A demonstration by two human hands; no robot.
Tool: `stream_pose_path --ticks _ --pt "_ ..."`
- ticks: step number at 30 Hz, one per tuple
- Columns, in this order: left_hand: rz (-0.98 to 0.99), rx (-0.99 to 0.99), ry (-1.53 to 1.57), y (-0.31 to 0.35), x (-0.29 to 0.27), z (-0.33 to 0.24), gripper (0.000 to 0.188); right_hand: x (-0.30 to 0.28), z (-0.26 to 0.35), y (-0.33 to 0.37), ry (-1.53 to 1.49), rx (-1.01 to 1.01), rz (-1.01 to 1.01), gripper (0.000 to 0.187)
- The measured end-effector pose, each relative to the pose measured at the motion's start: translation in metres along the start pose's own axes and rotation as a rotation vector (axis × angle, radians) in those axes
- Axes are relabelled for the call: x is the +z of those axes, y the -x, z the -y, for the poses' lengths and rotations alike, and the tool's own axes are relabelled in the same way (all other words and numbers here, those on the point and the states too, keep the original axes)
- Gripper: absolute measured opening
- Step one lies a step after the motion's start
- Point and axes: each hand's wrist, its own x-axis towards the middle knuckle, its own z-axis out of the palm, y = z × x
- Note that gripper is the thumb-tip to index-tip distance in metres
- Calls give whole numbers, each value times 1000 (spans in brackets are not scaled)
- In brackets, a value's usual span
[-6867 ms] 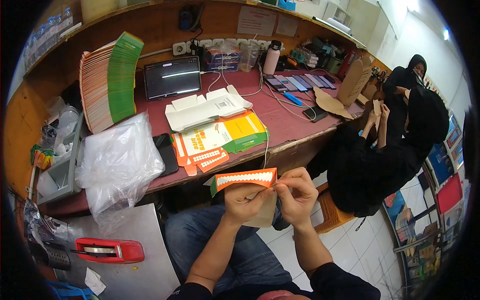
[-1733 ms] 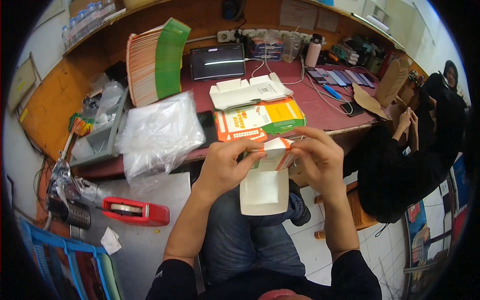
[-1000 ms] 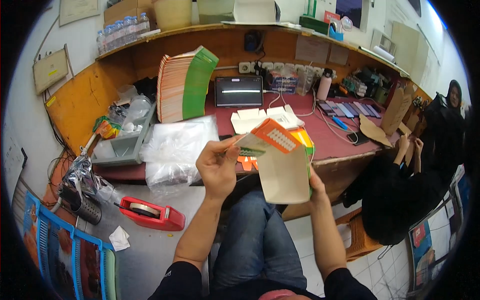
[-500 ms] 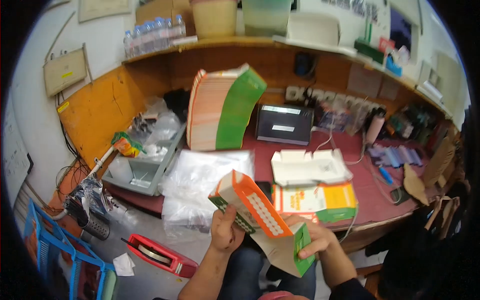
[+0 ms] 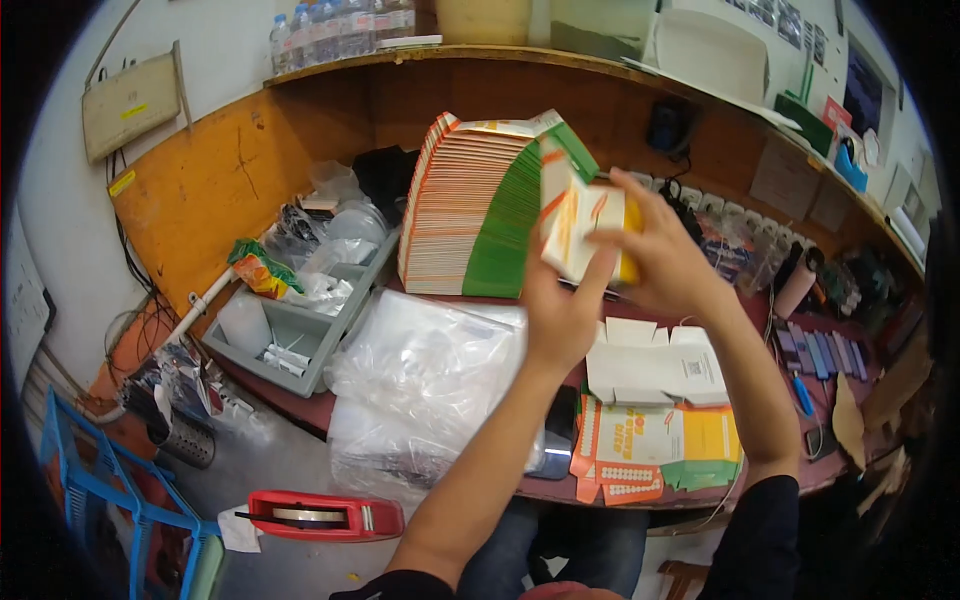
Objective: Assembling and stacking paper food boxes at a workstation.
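Both hands are raised over the table, holding a small printed carton [image 5: 572,235] in white, orange, yellow and green. My left hand [image 5: 560,315] grips its lower left side, the fingers partly hidden. My right hand [image 5: 665,245] is on its right side, with fingers reaching over the printed face. Just behind the carton stands a tall stack of cartons [image 5: 460,220] with orange and green edges, partly covered by the held one. Below my hands, flat printed carton blanks [image 5: 640,440] lie on the table, and a blank with its pale inside up [image 5: 655,370] rests behind them.
Clear plastic bags [image 5: 420,370] lie left of my arms, beside a grey divided bin [image 5: 300,365]. A dark phone [image 5: 560,430] sits at the table's front edge. A red tape dispenser [image 5: 325,517] and blue crates [image 5: 120,500] are at lower left. A shelf [image 5: 520,58] runs behind.
Both hands have lifted the carton from above my lap up and forward to the stack. The carton's open green flap has turned out of sight, and the view has shifted.
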Motion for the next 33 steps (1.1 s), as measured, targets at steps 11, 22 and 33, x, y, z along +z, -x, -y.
stream_pose_path --ticks 11,22,33 --pt "287 -195 -926 -216 -52 44 44 14 -139 -120 -289 191 181 74" --pt "317 -142 -1683 -219 -74 10 33 68 -160 -152 -505 277 162 73" --pt "783 -88 -1467 -229 -57 43 67 69 -174 -142 -559 390 65 59"
